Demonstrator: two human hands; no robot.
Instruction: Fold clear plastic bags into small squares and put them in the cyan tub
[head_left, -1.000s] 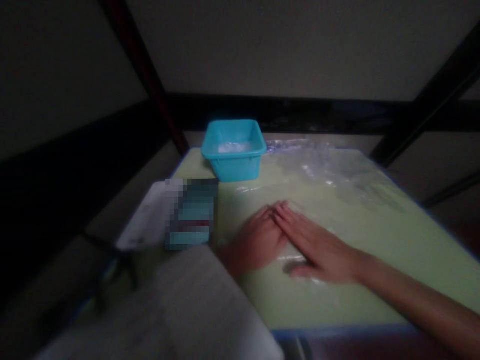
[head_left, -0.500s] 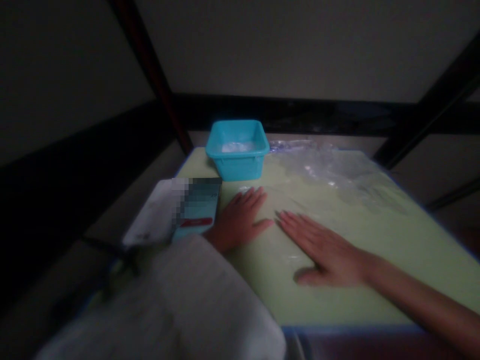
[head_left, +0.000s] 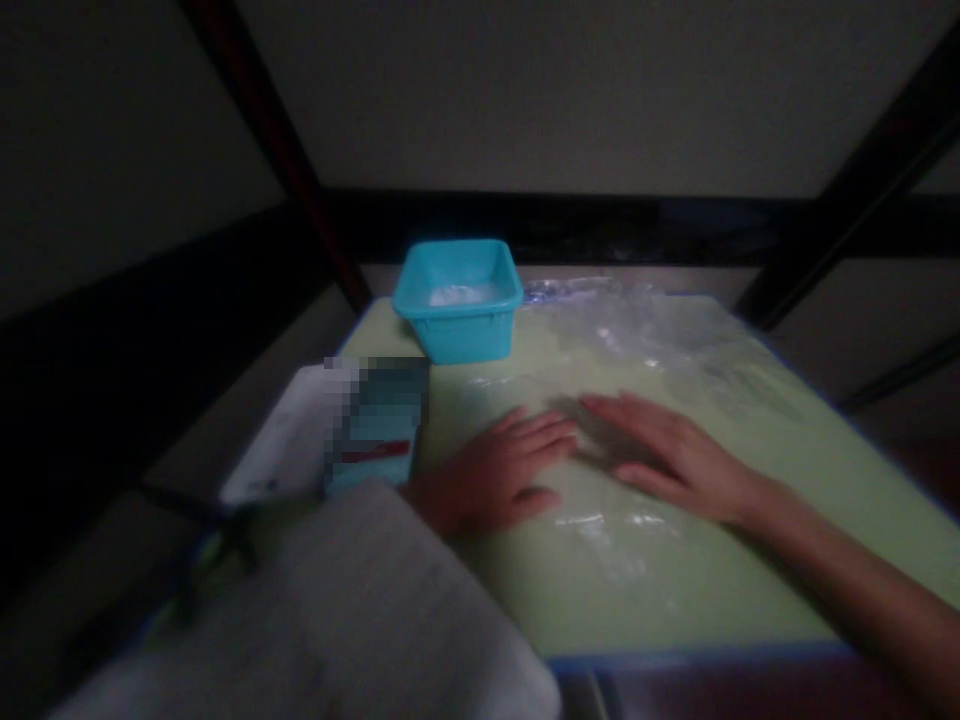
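Lying at left of the frame, a white flat item (head_left: 277, 440) sits beside a phone (head_left: 382, 430), above your grey sleeve (head_left: 375, 600). At upper center stands a blue basin (head_left: 470, 340) with something pale inside, too unclear to name. Near the center, your left hand (head_left: 506, 475) is palm down, fingers slightly spread, pinching nothing. Clear film (head_left: 600, 545) lies below your 2 hands on the green tabletop (head_left: 847, 480); it looks mostly flat already, with shiny creases left at lower center. Right of center, your right hand (head_left: 690, 460) has fingers together, thumb apart, holding nothing; whether it touches the film is unclear. Toward upper right, clear plastic (head_left: 637, 325) lies crumpled, apparently not yet flat.
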